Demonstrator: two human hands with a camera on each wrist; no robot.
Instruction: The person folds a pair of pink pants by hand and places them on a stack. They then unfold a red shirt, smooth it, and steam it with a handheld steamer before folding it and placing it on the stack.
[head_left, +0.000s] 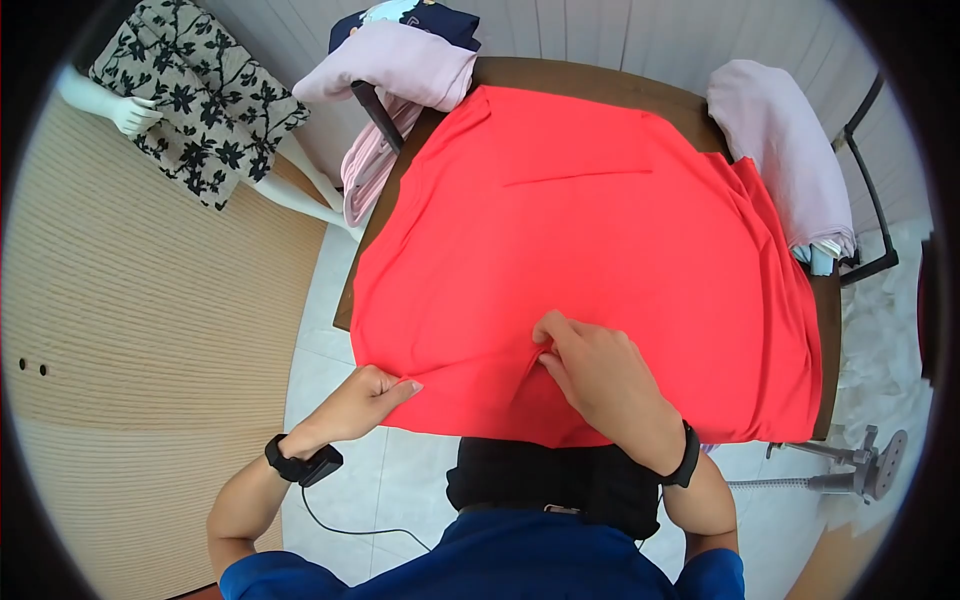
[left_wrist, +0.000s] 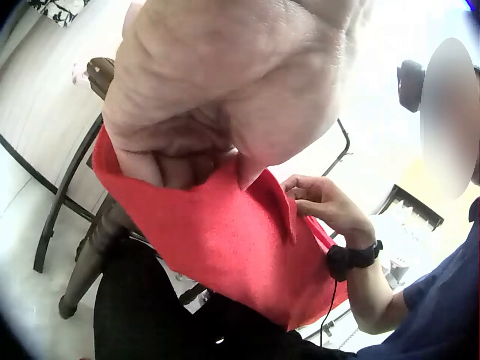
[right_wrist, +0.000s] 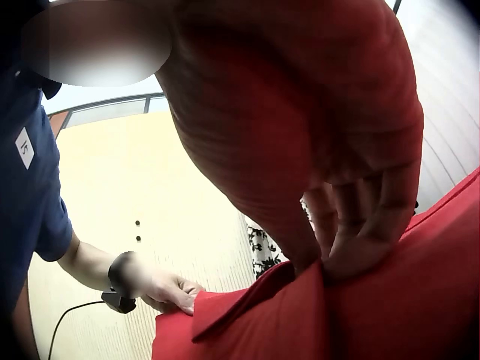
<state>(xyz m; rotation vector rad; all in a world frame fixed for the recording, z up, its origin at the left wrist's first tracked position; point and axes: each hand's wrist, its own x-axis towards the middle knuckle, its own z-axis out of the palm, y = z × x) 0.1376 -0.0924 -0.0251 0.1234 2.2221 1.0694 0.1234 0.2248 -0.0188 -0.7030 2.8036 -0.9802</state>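
A large red cloth [head_left: 600,240] lies spread over a brown table, its near edge hanging at the front. At the cloth's near left corner, the left hand [head_left: 355,405] pinches the edge between thumb and curled fingers; the left wrist view shows those fingers [left_wrist: 180,169] curled over the red fabric [left_wrist: 217,232]. Near the middle of the front part, the right hand [head_left: 610,385] pinches up a fold, which rises in a small ridge. In the right wrist view the right hand [right_wrist: 322,142] has thumb and fingertips together on the red fabric [right_wrist: 375,307].
Folded pink cloths [head_left: 415,62] with a navy one on top sit at the table's back left, another pink pile [head_left: 780,150] at the right beside a black metal frame [head_left: 880,225]. A mannequin in a floral skirt [head_left: 200,100] stands at the left. The table's brown edge [head_left: 590,75] shows behind.
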